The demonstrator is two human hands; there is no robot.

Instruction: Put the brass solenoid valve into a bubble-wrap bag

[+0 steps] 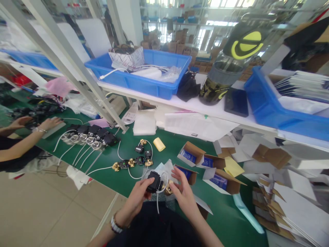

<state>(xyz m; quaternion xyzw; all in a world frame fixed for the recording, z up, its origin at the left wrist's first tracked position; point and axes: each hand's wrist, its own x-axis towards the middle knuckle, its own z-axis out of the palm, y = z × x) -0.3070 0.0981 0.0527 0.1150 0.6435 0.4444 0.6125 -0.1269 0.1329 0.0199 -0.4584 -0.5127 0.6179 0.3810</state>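
My left hand (138, 195) is wrapped round the black housing of a valve unit (153, 182) near the table's front edge. The unit's brass end (169, 188) touches the thumb of my right hand (182, 192), whose other fingers are spread. A white cable (157, 203) loops round the unit and hangs down. Clear plastic wrap (167, 167) lies just behind. To the left sit several small black-and-brass valves (131, 162) with white cables. Open cardboard boxes with blue packets (219, 180) stand to the right.
Steel-ended black units (89, 140) line the left of the green table (102, 164); beyond them are another person's hands (51, 124). Flattened boxes (295, 209) pile up at right. A shelf behind holds blue trays (154, 88) and a bottle (218, 75).
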